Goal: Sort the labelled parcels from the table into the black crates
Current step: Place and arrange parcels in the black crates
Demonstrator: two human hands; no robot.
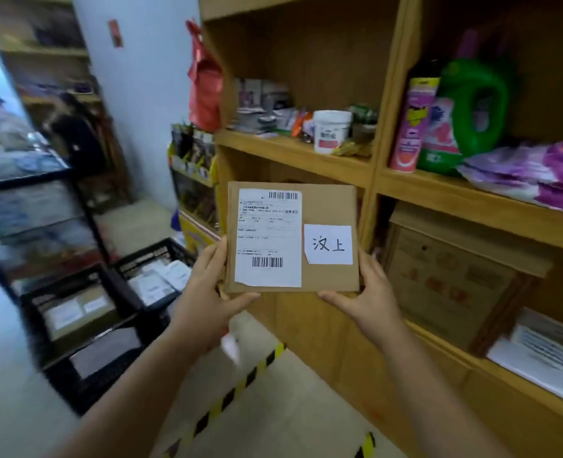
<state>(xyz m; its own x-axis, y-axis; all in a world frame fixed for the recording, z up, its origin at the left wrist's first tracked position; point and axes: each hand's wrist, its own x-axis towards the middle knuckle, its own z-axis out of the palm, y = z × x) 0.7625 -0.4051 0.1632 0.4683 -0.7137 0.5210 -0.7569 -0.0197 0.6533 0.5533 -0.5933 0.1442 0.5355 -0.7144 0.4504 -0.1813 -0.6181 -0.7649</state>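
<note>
I hold a flat brown cardboard parcel (326,206) upright in front of me, its face turned to the camera. It carries a white shipping label with barcodes and a small white slip with handwritten characters. My left hand (207,292) grips its lower left corner and my right hand (369,292) grips its lower right corner. Three black crates stand on the floor at the lower left: the far crate (161,256), the middle crate (42,302) and the near crate (75,388). Each holds labelled parcels.
A wooden shelving unit (372,166) fills the right side, stocked with bottles, a white tub and packets. A black glass-fronted rack (35,200) stands at the left. Yellow-black tape (240,388) runs across the floor. A person stands far back at the left.
</note>
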